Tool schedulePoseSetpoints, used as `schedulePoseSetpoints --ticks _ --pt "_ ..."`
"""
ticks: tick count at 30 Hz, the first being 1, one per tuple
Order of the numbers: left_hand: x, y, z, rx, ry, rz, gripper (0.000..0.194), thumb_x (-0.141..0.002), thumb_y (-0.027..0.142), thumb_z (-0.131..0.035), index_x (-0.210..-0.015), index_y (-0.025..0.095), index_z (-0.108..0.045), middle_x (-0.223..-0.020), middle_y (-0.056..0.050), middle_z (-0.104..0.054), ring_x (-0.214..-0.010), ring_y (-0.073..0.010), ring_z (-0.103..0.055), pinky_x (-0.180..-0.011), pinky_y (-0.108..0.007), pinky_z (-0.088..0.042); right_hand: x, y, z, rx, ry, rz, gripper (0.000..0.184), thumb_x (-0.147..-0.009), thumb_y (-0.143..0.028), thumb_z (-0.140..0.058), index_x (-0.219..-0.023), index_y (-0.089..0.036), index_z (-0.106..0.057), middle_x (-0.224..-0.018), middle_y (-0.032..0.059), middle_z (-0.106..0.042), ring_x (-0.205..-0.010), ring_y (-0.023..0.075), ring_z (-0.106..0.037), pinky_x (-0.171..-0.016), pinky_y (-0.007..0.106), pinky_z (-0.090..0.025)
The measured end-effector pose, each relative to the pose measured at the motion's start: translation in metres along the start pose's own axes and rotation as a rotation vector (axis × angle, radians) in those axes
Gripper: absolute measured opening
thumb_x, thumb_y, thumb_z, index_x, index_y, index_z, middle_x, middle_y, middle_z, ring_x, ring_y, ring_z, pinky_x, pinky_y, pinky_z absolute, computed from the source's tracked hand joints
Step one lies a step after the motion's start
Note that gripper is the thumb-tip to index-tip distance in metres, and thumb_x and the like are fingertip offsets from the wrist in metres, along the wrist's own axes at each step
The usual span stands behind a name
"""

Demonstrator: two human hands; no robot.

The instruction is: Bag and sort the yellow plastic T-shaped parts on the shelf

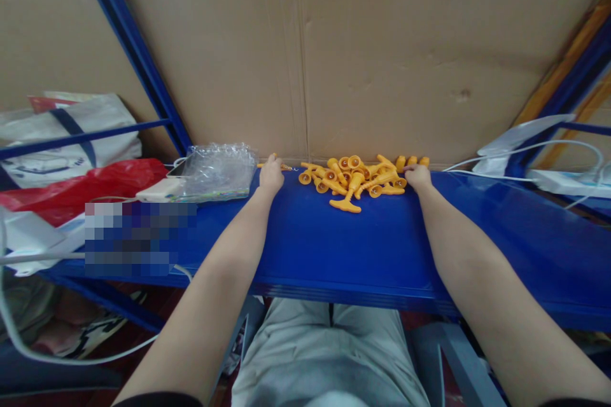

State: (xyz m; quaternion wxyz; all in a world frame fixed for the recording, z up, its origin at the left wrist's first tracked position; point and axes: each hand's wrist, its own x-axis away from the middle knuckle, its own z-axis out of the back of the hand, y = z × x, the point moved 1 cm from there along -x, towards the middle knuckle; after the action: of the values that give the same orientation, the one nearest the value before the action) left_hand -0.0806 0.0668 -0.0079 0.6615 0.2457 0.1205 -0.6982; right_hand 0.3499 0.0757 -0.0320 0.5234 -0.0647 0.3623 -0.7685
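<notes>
- yellow-orange plastic pieces with t-shaped handles and round, cup-like ends [356, 178]: heaped loosely between the two hands, on the smooth blue tabletop [334, 254], in front of the tall brown cardboard panel [363, 63].
- nearer to the right hand [417, 176] than to the left hand [272, 175]: almost reaching the right fingers at one end of the heap, with a strip of bare blue before the left at the other.
- long way of the heap: side to side, roughly along the line from hand to hand.
- closest to the body, one yellow-orange t-shaped piece with a curved crossbar [352, 192]: about midway between the hands, crossbar toward the body, stem pointing away into the heap and leaning slightly right.
- at the left hand: fingers bent, apparently around or over small yellow-orange bits [260, 166] showing at its edges; cannot tell whether pinching, with the fingertips hidden.
- at the right hand: fingers curled, close beside a short row of three rounded yellow-orange ends [411, 161]; cannot tell whether gripping one or merely touching.
- left of the left hand: a stack in crinkled clear plastic wrapping [217, 172], then a crumpled glossy red bag [138, 178] farther out.
- right of the right hand: thin white cables [482, 173], along the panel side.
</notes>
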Motion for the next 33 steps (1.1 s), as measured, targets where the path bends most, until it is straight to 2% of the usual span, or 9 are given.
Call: schedulePoseSetpoints --ticks 5,9,13,16,21,25,29,33 --pt "-0.003 -0.005 -0.009 0.124 0.032 0.028 0.042 -0.08 -0.004 -0.047 -0.107 0.018 -0.07 -0.134 -0.013 -0.064 -0.117 -0.0284 -0.067 -0.1 -0.039 -0.055 0.004 -0.003 0.001 0.029 -0.033 -0.002 0.043 -0.082 -0.01 -0.048 -0.112 -0.017 -0.077 -0.12 0.0134 -0.071 -0.118 0.0276 -0.064 -0.105 0.036 -0.047" --pt "-0.006 -0.009 -0.018 0.171 0.035 0.034 0.041 -0.08 -0.003 -0.048 -0.107 0.016 -0.072 -0.136 -0.014 -0.063 -0.124 -0.0294 -0.064 -0.108 -0.041 -0.052 0.005 -0.004 0.001 0.051 -0.039 0.008 0.043 -0.082 -0.012 -0.049 -0.113 -0.016 -0.077 -0.119 0.0152 -0.071 -0.116 0.0276 -0.064 -0.101 0.034 -0.047" --pt "-0.008 -0.011 -0.026 0.158 -0.027 0.042 0.04 -0.085 0.002 -0.047 -0.114 0.012 -0.072 -0.145 -0.018 -0.058 -0.138 -0.0302 -0.054 -0.119 -0.044 -0.042 0.006 -0.005 0.002 0.081 -0.045 0.021 0.044 -0.081 -0.015 -0.05 -0.115 -0.015 -0.077 -0.118 0.0166 -0.071 -0.116 0.0275 -0.063 -0.1 0.032 -0.046" --pt "-0.008 -0.012 -0.028 0.149 -0.096 0.027 0.047 -0.081 0.001 -0.05 -0.123 0.01 -0.069 -0.155 -0.019 -0.049 -0.147 -0.0306 -0.044 -0.124 -0.045 -0.035 0.007 -0.005 0.002 0.072 -0.049 0.026 0.045 -0.08 -0.015 -0.05 -0.117 -0.015 -0.076 -0.119 0.0167 -0.071 -0.117 0.0284 -0.063 -0.101 0.034 -0.046" --pt "-0.007 -0.018 -0.029 0.168 -0.125 -0.011 0.059 -0.075 -0.003 -0.05 -0.131 0.011 -0.064 -0.158 -0.018 -0.045 -0.147 -0.029 -0.044 -0.124 -0.043 -0.034 0.006 -0.004 0.0 0.059 -0.049 0.03 0.044 -0.08 -0.015 -0.051 -0.117 -0.017 -0.075 -0.122 0.0151 -0.071 -0.12 0.0287 -0.063 -0.105 0.035 -0.044" --pt "-0.007 -0.021 -0.03 0.175 -0.088 -0.003 0.053 -0.076 -0.002 -0.049 -0.124 0.012 -0.068 -0.151 -0.017 -0.054 -0.14 -0.0284 -0.052 -0.121 -0.039 -0.039 0.009 -0.006 0.001 0.064 -0.059 0.026 0.045 -0.081 -0.014 -0.051 -0.118 -0.019 -0.074 -0.124 0.0136 -0.071 -0.123 0.029 -0.062 -0.108 0.036 -0.043" --pt "-0.007 -0.02 -0.029 0.172 -0.012 -0.044 0.051 -0.075 -0.001 -0.048 -0.116 0.018 -0.073 -0.126 -0.012 -0.071 -0.125 -0.0291 -0.063 -0.115 -0.045 -0.045 0.014 -0.01 0.006 0.056 -0.039 0.024 0.039 -0.084 -0.014 -0.048 -0.113 -0.016 -0.075 -0.122 0.0149 -0.071 -0.121 0.0283 -0.063 -0.106 0.034 -0.045" --pt "-0.006 -0.014 -0.023 0.085 0.024 -0.049 0.043 -0.079 0.003 -0.048 -0.11 0.016 -0.074 -0.121 -0.015 -0.07 -0.117 -0.0298 -0.065 -0.108 -0.042 -0.049 0.016 -0.012 0.009 0.041 0.022 0.03 0.033 -0.089 -0.02 -0.046 -0.105 -0.016 -0.075 -0.108 0.0142 -0.074 -0.11 0.0269 -0.067 -0.096 0.034 -0.051"
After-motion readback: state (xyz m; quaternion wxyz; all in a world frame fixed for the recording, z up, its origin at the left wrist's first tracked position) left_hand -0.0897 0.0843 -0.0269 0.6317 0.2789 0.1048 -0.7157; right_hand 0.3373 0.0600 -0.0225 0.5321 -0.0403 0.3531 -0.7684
